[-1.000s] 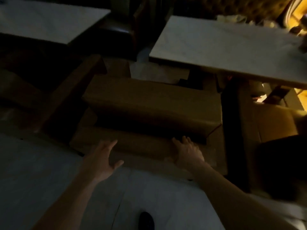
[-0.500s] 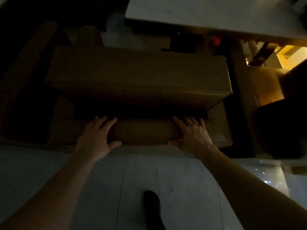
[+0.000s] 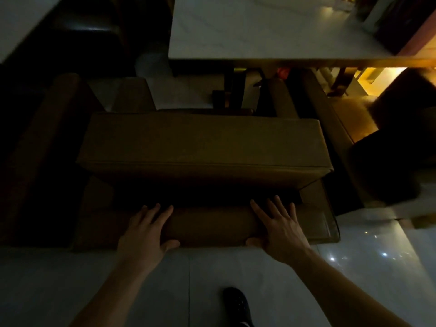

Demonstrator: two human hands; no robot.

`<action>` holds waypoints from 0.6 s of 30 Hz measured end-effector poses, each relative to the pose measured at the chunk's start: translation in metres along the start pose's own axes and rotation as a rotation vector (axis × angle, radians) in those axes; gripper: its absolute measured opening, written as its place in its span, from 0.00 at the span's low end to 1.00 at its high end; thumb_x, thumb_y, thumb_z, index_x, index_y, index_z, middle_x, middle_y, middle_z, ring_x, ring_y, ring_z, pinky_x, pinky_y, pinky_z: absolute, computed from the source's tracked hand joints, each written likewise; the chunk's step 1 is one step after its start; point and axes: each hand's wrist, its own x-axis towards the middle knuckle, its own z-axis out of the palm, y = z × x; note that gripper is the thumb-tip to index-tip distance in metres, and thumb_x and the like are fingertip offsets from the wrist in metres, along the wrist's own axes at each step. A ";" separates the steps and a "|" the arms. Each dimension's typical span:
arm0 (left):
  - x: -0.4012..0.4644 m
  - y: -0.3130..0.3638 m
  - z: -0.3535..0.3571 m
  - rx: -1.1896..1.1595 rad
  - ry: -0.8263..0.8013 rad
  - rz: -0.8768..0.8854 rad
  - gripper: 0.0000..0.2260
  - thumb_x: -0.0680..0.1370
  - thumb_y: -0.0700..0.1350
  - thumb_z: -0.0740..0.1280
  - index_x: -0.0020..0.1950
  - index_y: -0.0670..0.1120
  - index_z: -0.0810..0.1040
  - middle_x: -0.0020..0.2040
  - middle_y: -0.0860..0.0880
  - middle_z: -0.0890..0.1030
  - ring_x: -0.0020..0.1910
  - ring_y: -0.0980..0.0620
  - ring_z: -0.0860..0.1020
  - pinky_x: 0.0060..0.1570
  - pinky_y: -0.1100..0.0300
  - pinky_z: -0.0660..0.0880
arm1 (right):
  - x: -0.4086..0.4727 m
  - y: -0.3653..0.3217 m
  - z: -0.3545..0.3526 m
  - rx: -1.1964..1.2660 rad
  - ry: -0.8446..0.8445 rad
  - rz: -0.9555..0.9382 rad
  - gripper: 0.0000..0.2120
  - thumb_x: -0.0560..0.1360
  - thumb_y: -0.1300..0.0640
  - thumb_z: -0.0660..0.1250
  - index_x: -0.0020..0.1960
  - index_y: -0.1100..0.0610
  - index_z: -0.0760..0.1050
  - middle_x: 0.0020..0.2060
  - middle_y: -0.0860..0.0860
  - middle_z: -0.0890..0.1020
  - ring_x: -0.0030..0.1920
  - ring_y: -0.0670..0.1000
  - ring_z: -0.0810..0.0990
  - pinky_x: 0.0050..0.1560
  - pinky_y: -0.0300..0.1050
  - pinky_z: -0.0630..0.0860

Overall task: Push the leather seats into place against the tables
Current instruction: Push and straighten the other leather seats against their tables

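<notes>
Brown leather seat (image 3: 203,142), at frame centre below the white table (image 3: 259,29), is pressed along its backrest top by left hand (image 3: 144,234) and right hand (image 3: 280,230), fingers spread flat, nothing clasped.

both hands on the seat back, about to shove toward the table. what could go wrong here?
1. The table's dark pedestal leg stands just beyond the brown leather seat; a hard push may ram it.
2. Left hand and right hand press flat on the rounded backrest, not gripping, so they might slip on the leather.
3. The dark shoe is on glossy floor tiles; footing could slide.
</notes>
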 end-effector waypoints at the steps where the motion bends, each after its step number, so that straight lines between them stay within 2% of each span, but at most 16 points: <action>1: 0.000 0.000 0.002 -0.005 0.008 0.003 0.38 0.73 0.69 0.62 0.78 0.63 0.47 0.80 0.55 0.51 0.78 0.47 0.47 0.68 0.46 0.66 | 0.002 0.001 0.000 0.011 -0.013 0.004 0.48 0.70 0.23 0.55 0.78 0.39 0.31 0.81 0.56 0.46 0.79 0.61 0.36 0.76 0.68 0.37; 8: 0.011 -0.001 0.001 -0.062 -0.023 0.020 0.38 0.74 0.68 0.63 0.78 0.63 0.47 0.80 0.55 0.50 0.78 0.48 0.45 0.68 0.43 0.67 | 0.015 0.005 -0.007 0.010 -0.105 0.021 0.50 0.69 0.23 0.57 0.77 0.39 0.30 0.81 0.57 0.40 0.78 0.61 0.32 0.75 0.68 0.34; 18: 0.060 0.008 -0.009 -0.128 0.010 -0.020 0.39 0.74 0.62 0.68 0.79 0.59 0.52 0.80 0.52 0.52 0.78 0.46 0.46 0.75 0.43 0.53 | 0.060 0.016 -0.026 0.002 -0.063 0.013 0.51 0.69 0.23 0.58 0.78 0.40 0.32 0.81 0.58 0.44 0.79 0.62 0.35 0.75 0.68 0.37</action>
